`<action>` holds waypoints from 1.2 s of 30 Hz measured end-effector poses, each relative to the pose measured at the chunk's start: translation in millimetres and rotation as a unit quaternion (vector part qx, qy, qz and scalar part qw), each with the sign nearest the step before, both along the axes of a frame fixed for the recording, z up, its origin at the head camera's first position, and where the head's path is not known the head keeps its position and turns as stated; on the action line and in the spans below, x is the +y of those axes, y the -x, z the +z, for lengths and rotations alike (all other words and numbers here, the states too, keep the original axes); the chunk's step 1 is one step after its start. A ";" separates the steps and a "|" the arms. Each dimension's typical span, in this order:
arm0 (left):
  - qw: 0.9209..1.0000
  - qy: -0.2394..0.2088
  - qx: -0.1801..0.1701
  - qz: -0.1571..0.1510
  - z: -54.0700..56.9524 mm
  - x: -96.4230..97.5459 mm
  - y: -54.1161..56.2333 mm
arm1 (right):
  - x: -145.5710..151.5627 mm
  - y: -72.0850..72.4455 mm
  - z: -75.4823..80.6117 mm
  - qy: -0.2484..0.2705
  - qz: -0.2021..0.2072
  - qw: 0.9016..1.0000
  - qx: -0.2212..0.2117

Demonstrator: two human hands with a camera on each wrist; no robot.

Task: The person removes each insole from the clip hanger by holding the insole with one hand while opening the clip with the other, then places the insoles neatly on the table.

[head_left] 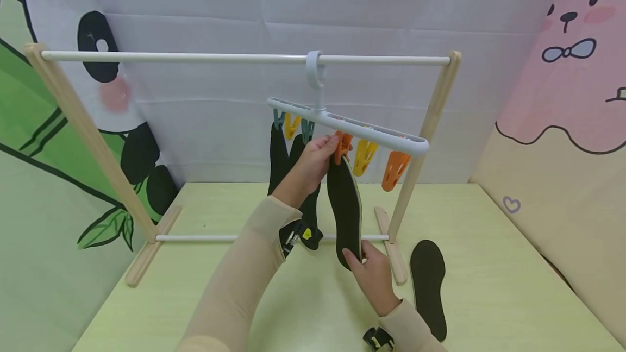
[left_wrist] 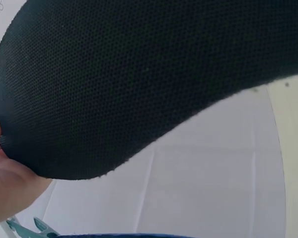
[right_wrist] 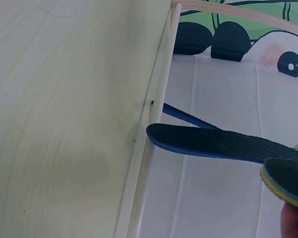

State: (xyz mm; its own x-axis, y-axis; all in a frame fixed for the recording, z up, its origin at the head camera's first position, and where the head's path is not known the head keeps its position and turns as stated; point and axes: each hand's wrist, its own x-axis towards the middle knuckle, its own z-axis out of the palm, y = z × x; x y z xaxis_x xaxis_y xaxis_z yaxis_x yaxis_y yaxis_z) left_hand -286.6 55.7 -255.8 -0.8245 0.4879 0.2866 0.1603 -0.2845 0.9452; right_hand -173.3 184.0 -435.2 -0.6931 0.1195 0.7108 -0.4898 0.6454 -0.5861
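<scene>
A black insole [head_left: 345,208] with a pale yellowish edge hangs upright below a white clip hanger [head_left: 349,124]. At its top end, my left hand [head_left: 311,164] pinches an orange clothespin [head_left: 343,147], thumb on the near side. My right hand [head_left: 375,278] grips the insole's bottom end between thumb and fingers. Two other dark insoles hang to the left from teal clothespins [head_left: 307,131], partly hidden by my left arm; one insole [right_wrist: 203,140] shows its blue underside in the right wrist view. In the left wrist view the insole [left_wrist: 139,74] fills the upper part.
The hanger hooks over the white top rod [head_left: 195,57] of a wooden-legged rack [head_left: 93,140]. Yellow clothespins [head_left: 364,157] and another orange clothespin [head_left: 395,170] dangle from it. Another black insole [head_left: 428,287] lies on the pale wooden table [head_left: 499,287], right of my right hand.
</scene>
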 end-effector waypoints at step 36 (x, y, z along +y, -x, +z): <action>0.998 0.029 0.022 0.047 -1.5 1.6 2.2 | 3.2 -2.7 1.3 0.111 0.059 0.985 -0.118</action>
